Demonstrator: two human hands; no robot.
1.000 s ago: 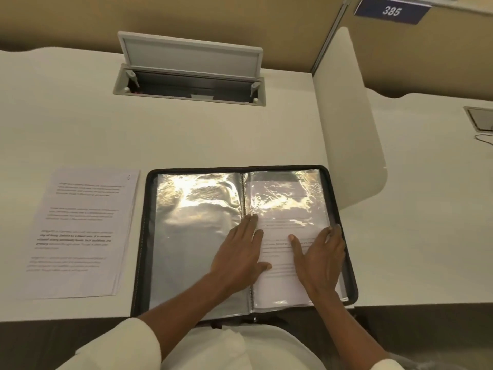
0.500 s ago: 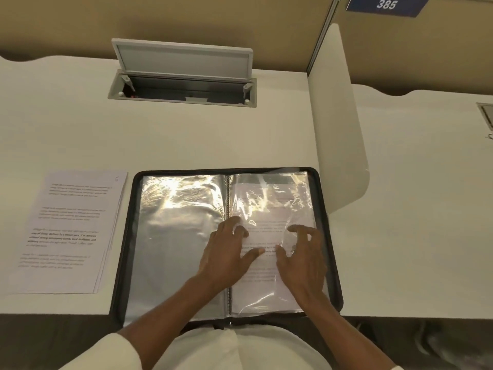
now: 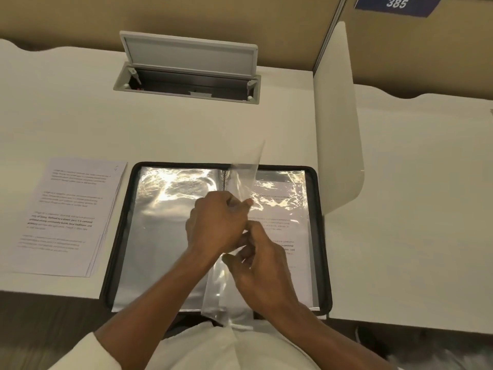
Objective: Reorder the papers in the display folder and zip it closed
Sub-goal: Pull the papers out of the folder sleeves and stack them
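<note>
A black zip display folder (image 3: 117, 236) lies open on the desk, its clear plastic sleeves shining. One clear sleeve (image 3: 244, 180) stands raised on edge above the spine. My left hand (image 3: 216, 222) pinches that sleeve near its middle. My right hand (image 3: 264, 273) holds the same sleeve lower down, fingers curled on its edge. The right page below shows a printed sheet (image 3: 280, 236) inside a sleeve. A stack of loose printed papers (image 3: 66, 217) rests on the desk left of the folder.
An open cable hatch with a raised grey lid (image 3: 186, 57) sits in the desk behind the folder. A white divider panel (image 3: 336, 124) stands upright just right of the folder. The desk's front edge runs under the folder's near side.
Both hands were flat on the right page; they have now gripped a clear sleeve and lifted it upright over the spine, swinging it leftward.
</note>
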